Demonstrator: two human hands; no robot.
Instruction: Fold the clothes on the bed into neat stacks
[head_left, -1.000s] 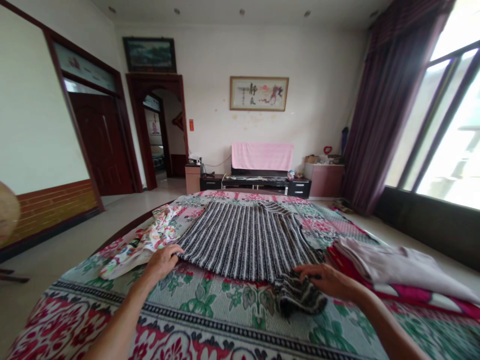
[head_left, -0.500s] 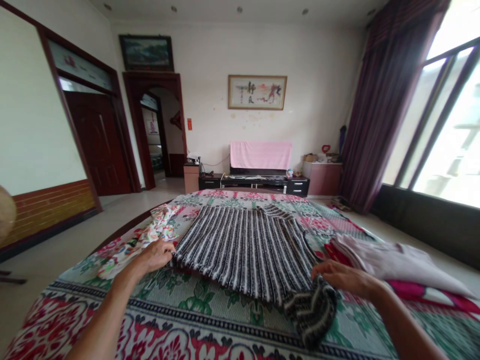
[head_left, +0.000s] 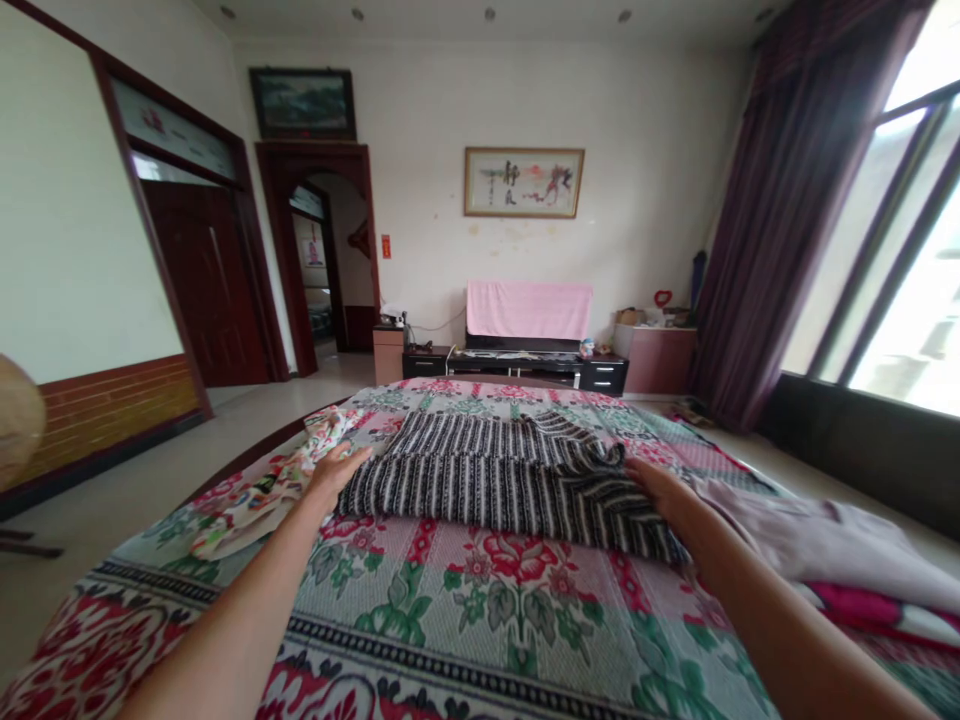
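A black-and-white striped knit sweater point(head_left: 480, 490) lies across the floral cloth, its near part folded up over the far part. My left hand point(head_left: 337, 475) is at the left end of the fold, closed on the sweater's edge, fingertips partly hidden. At the right end, my right hand point(head_left: 656, 482) grips the other corner of the folded-over part. To the left of the sweater, close by my left hand, lies a crumpled white garment with a colourful print point(head_left: 259, 505). A pale folded garment point(head_left: 832, 540) rests on a pink-red one point(head_left: 862, 610) at the right.
The floral cloth point(head_left: 420, 640) covers a round-edged table. Beyond it stand a low black TV cabinet point(head_left: 600, 375) and a TV under a pink cloth point(head_left: 529, 308). A purple curtain point(head_left: 772, 230) hangs by the window. Part of a round tan object point(head_left: 19, 420) shows at far left.
Both hands have moved away from me, carrying the sweater's near edge up and over, so it now lies doubled. The sleeve that hung towards me at the right is tucked into the fold.
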